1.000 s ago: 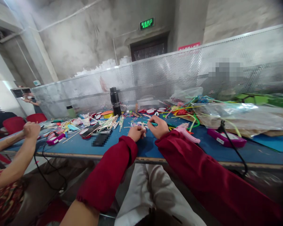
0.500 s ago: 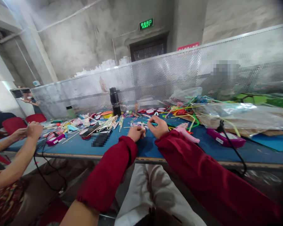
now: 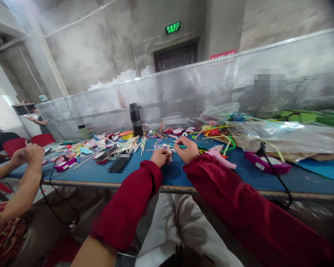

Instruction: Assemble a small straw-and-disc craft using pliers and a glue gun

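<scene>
Over the blue tabletop, my left hand [image 3: 160, 158] is closed with its fingertips pinching a small pale strip [image 3: 169, 153], shaped like a craft stick. Close by on the right, my right hand [image 3: 188, 149] is curled around a teal pen-like tool [image 3: 182, 147]. Most of that tool is hidden in the fingers, so its tip cannot be made out. The two hands are a short gap apart, with small bits of coloured scrap [image 3: 160, 146] on the table just beyond them.
Behind the hands a black bottle [image 3: 136, 120] stands upright. Left are patterned sticks [image 3: 128, 145] and a dark phone-like slab [image 3: 119, 163]. Right lie a pink piece [image 3: 222, 158], a purple device [image 3: 267, 163] with a black cable and plastic sheeting [image 3: 289, 135]. A co-worker's hands [image 3: 33, 152] are far left.
My hands hold nearly the same place and grip. At the far left, the co-worker's hands and forearms have shifted slightly left.
</scene>
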### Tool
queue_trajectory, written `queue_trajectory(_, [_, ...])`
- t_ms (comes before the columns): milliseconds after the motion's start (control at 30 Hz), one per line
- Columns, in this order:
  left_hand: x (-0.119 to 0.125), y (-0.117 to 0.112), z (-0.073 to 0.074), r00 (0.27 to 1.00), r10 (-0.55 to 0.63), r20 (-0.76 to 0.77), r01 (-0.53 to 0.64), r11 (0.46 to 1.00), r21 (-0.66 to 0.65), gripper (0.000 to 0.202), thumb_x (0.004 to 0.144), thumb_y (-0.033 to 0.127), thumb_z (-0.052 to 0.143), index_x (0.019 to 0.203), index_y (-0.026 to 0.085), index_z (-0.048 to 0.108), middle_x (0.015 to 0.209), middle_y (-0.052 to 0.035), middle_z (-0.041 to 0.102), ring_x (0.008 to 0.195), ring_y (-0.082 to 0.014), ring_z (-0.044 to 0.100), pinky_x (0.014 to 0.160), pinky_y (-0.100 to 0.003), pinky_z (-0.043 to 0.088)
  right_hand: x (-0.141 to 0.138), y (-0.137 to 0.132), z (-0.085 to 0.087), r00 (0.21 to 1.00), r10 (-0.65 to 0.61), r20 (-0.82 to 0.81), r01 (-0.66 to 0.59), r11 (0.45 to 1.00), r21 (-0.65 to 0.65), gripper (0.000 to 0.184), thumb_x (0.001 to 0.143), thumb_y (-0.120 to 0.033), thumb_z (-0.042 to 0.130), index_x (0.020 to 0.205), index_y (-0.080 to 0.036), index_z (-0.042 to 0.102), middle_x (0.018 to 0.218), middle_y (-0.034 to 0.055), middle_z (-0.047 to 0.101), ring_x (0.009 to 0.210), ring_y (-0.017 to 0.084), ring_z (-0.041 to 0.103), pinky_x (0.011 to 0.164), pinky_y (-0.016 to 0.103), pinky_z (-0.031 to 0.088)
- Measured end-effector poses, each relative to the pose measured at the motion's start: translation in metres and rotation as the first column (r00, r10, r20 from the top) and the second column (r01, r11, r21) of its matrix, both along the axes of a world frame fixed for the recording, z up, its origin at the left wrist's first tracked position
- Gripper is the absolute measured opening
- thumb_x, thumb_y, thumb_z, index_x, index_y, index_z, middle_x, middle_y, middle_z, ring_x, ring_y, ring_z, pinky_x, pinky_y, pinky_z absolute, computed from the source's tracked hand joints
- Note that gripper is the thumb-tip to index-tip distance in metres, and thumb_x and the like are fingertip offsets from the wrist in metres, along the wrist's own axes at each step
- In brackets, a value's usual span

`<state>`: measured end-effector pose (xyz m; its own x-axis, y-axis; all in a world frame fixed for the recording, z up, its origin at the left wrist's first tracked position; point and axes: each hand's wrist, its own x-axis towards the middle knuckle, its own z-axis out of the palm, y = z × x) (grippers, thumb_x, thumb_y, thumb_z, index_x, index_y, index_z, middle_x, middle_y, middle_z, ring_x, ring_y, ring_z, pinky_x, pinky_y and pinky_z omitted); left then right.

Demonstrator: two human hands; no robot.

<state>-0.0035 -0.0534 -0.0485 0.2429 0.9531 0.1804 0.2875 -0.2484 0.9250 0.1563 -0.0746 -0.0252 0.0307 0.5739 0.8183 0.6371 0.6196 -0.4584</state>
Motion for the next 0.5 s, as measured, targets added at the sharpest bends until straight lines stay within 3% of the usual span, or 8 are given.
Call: queue_trajectory(500, [-0.0003,0.0059,-0.0049,1.0,-0.002,0.004,0.002,1.0,0.001,0.027,0.088,0.021,0.059,0.062,0.015,0.059,0.052,0.0028,0.057,0.043,-0.0076,0.05,0.049,-0.021,0.039,0.0001,0.0013,-0.0019,0.999,0.051,0.009,-0.051,0.999,-0.008,0.01,0.077,-0.028,0.055,0.07,-0.024,0.05,0.067,0.001,0.062,0.064,0.017,0.056,0.063,0.03,0.039])
